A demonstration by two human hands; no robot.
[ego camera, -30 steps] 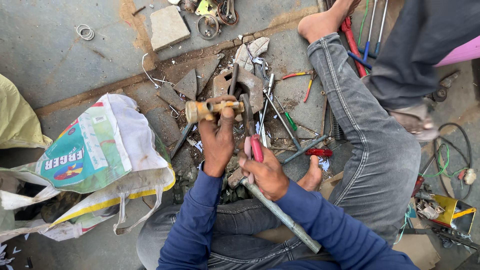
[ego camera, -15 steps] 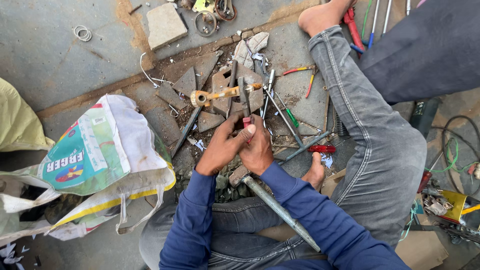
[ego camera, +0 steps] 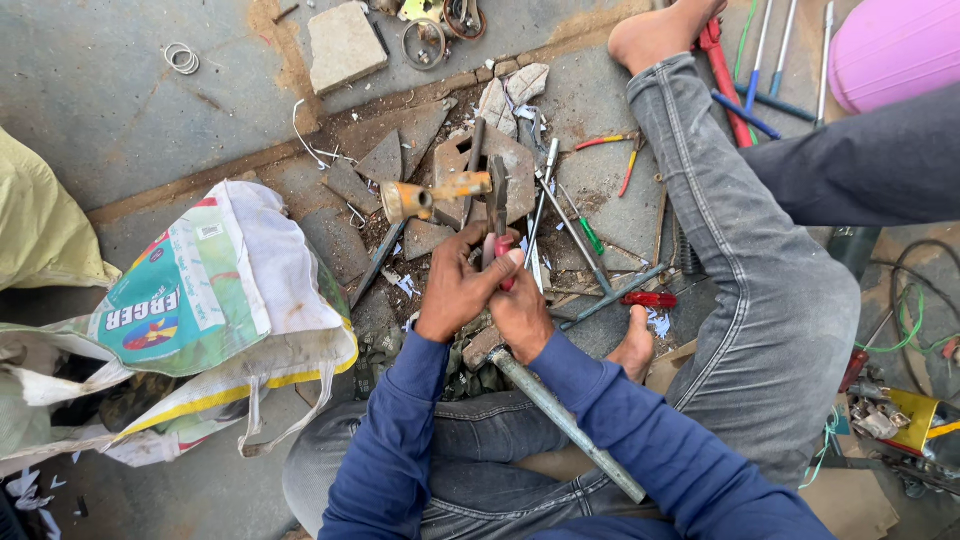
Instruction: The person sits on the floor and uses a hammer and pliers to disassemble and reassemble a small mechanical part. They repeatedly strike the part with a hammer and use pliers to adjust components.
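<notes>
Both hands (ego camera: 490, 295) clasped round pliers (ego camera: 497, 215)

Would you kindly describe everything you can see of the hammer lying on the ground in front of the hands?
The hammer lies flat on broken stone slabs, just beyond the left hand, which does not touch it. Its head, at the left end, looks like worn, yellowish-tan metal with a rounded face. The short handle runs right and slightly up, orange-brown and scuffed, looking like wood. A dark metal rod passes under the head.
</notes>
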